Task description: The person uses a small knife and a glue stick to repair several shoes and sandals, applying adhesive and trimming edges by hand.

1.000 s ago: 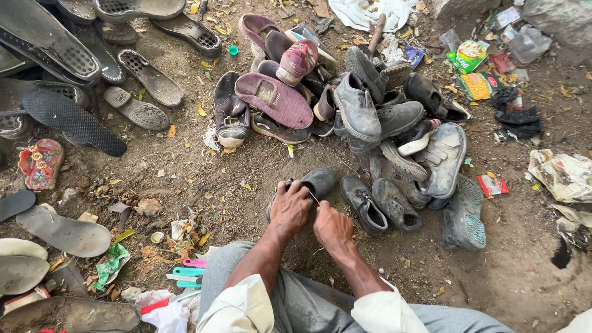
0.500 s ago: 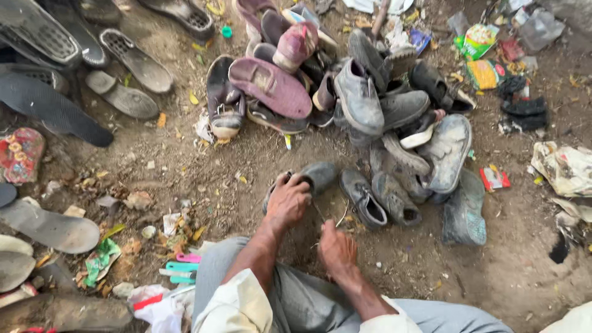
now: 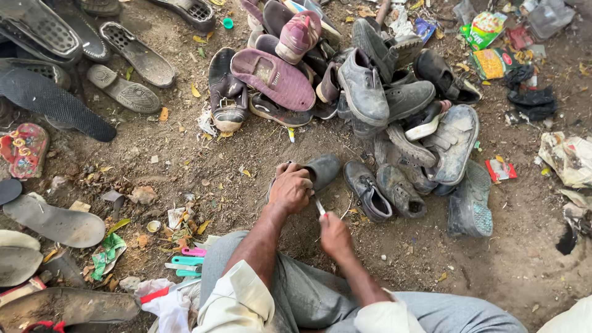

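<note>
The left hand (image 3: 290, 190) is closed over the heel end of a grey shoe (image 3: 320, 169), pressing it to the dirt. The right hand (image 3: 335, 234) is fisted round a thin tool (image 3: 320, 207) whose pale tip points up toward the shoe, just below the left hand. The shoe lies on the ground straight ahead of the knees, toe pointing away and to the right.

Just right of the grip two dark worn shoes (image 3: 382, 190) lie side by side, and beyond them a grey sneaker (image 3: 454, 143) lies sole-up against a teal-soled one (image 3: 472, 203). Above the grip rises a heap of shoes (image 3: 364, 86), with a maroon slipper (image 3: 274, 77) and a pink shoe (image 3: 299, 34) on its left side.

No box or bin shows; everything lies loose on the earth. Far up and right of the grip are flat packets: a green one (image 3: 484, 28) and a yellow-orange one (image 3: 491, 63) side by side. A small red packet (image 3: 499, 169) lies right of the sneaker, and a crumpled pale wrapper (image 3: 568, 157) at the right edge. Left and below the grip lie green and pink plastic strips (image 3: 188, 259). Far left are loose soles (image 3: 126, 55) and a red patterned sandal (image 3: 23, 148).
</note>
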